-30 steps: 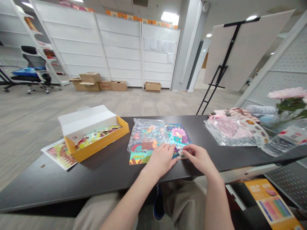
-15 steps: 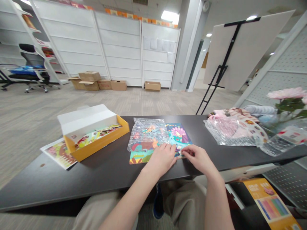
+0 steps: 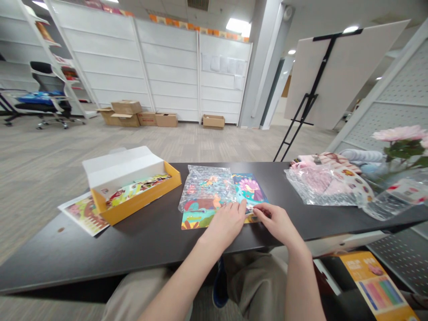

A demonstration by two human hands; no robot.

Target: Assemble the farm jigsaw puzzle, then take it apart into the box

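Observation:
A colourful picture sheet (image 3: pixel 250 185) with cartoon animals lies on the dark table, possibly a jigsaw puzzle. A clear plastic bag (image 3: pixel 202 180) covers its upper left part, and a green crocodile shows at the lower left. My left hand (image 3: pixel 229 219) rests flat over the lower middle of the picture, fingers stretched out. Just to its right, the thumb and fingertips of my right hand (image 3: pixel 273 219) pinch together at the picture's lower right. Whatever is between those fingertips is too small to make out.
On the left stands an open yellow box (image 3: pixel 143 196) with printed pieces inside, partly over a printed sheet (image 3: pixel 85 214). Plastic-wrapped pink fabric (image 3: pixel 321 180) and pink flowers (image 3: pixel 399 133) are at the right. Below the table's right edge sits a yellow package (image 3: pixel 374 281).
Both hands stay almost in place; the right fingertips shift slightly at the picture's lower right. The whole view moves a little with the head.

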